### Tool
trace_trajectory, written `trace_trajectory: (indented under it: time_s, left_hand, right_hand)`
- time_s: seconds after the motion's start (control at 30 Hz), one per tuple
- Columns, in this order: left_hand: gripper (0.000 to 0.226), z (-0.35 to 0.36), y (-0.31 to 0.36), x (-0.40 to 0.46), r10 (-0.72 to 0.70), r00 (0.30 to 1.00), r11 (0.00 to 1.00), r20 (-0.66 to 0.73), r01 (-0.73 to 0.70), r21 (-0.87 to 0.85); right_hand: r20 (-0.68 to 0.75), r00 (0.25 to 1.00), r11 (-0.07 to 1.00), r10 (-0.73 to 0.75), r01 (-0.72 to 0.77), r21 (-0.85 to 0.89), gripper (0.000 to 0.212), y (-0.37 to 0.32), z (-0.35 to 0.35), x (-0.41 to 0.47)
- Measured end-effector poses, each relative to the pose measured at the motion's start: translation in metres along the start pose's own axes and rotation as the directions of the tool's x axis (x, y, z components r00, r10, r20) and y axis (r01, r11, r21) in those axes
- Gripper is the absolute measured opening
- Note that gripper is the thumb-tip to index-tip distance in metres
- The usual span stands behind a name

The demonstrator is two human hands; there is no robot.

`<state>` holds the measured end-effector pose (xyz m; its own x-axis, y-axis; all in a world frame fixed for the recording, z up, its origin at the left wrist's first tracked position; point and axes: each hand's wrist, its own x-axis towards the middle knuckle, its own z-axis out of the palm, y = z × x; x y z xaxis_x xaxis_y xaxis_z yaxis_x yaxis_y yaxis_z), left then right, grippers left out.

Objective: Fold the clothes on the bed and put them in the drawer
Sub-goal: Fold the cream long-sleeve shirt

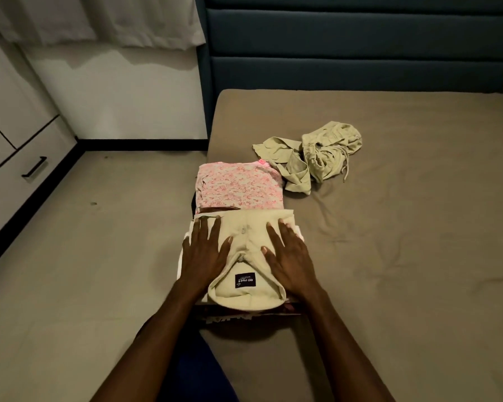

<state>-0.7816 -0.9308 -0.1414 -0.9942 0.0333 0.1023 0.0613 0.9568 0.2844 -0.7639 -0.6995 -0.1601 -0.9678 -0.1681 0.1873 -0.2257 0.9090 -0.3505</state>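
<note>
cream hoodie [246, 250]: folded into a neat block near the bed's left edge, hood end and its dark label turned toward the camera; it's stacked on at least one other folded piece, whose printed edge is seen poking out underneath at the near side
left hand [202, 253]: laid flat on the left half of the hoodie, fingers straight and spread, nothing gripped, just pressing
right hand [289, 258]: same deal on the right half, flat palm, fingers straight, nothing pinched
step in hand: looks like the fold is being smoothed down, so this piece can probably be counted as basically done
pink floral top [240, 185]: already folded, set just beyond the hoodie and touching its far edge; something dark is tucked under it, can't be told what
olive green clothes [311, 158]: left crumpled in a heap just beyond and right of the pink top, drawstring trailing out; clearly not folded yet
bed [404, 242]: brown sheet, a bit wrinkled, blue padded headboard behind
drawer [18, 181]: white front with a black handle, seen at far left across the floor, closed; nothing has been put away in it as far as can be seen
progress guess: roughly past halfway on folding, one heap left, and the whole carry-to-drawer part is not yet started
</note>
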Motion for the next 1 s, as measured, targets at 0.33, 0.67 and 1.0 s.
trace_trajectory:
  time_s: [0.33,0.67,1.0]
  left_hand:
    - [0.057,-0.005,0.002,0.015,0.001,0.989,0.991,-0.148,0.019,0.133]
    - [0.024,-0.001,0.091,0.111,0.185,0.947,0.983,-0.262,-0.176,0.056]
    - [0.033,0.022,0.151,0.191,0.241,0.97,0.951,0.002,-0.236,-0.201]
  right_hand:
    - [-0.193,0.967,0.871,0.163,-0.049,0.489,0.046,0.024,-0.003,0.013]
    - [-0.276,0.821,0.866,0.5,-0.486,0.122,0.067,0.145,-0.025,0.197]
    - [-0.01,0.964,0.937,0.265,-0.26,-0.235,0.044,0.211,0.025,0.231]
